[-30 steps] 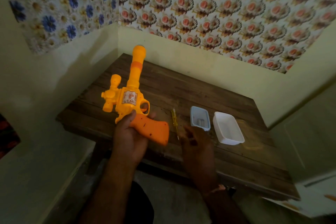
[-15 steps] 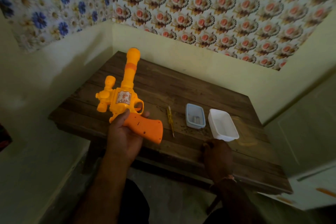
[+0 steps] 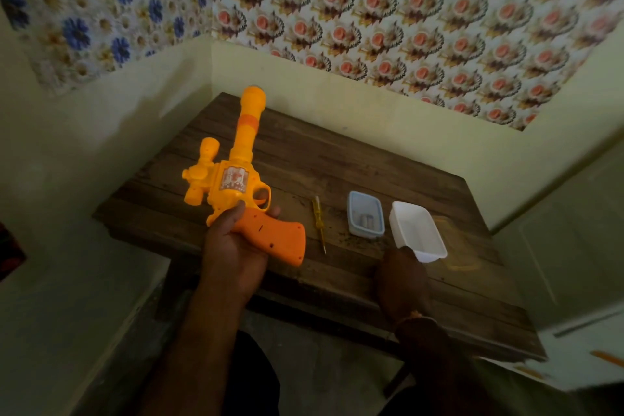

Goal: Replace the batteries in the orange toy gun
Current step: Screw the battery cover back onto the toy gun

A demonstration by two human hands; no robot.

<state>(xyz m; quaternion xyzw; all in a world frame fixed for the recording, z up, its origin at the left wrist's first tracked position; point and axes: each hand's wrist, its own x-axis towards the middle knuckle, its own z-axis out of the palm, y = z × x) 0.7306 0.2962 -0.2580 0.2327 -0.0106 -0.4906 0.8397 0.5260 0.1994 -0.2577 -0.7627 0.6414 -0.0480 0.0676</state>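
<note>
Right hand (image 3: 401, 272) shifted to white tray (image 3: 417, 235), grip unclear | toy gun (image 3: 236, 186) gripped by left hand (image 3: 233, 246) | light, rigid plastic, best held at handle

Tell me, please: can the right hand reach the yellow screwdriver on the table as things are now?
Probably yes. The right hand rests on the table by the white tray, holding nothing visible, and only bare wood lies between it and the screwdriver.
</note>
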